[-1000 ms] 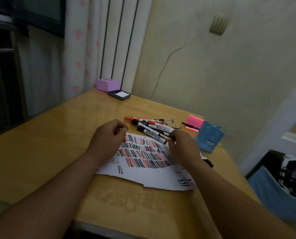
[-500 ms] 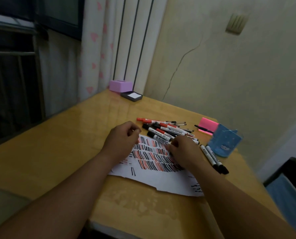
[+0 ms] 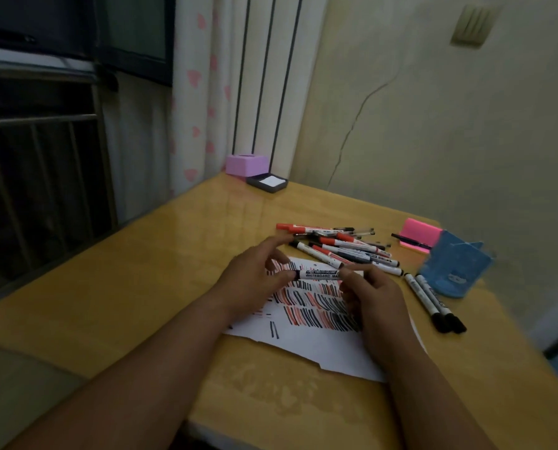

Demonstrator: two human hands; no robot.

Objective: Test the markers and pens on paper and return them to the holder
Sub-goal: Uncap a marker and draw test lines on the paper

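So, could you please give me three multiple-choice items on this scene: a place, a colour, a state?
1. The two separate markers lie: A beside the blue holder; B inside it; C under it.
2. The strokes on the paper are: A blue; B green; C red and black.
3. The whiteboard marker is: A lying loose; B held by both hands; C in the holder.
A, they lie by it; C, both colours show; B, left hand and right hand grip its ends.

The way to the holder (image 3: 453,271) is partly barred by two markers (image 3: 425,298) lying just before it and by the marker pile (image 3: 346,251) to its left. Bare table (image 3: 160,271) is offered left of the paper (image 3: 320,349).
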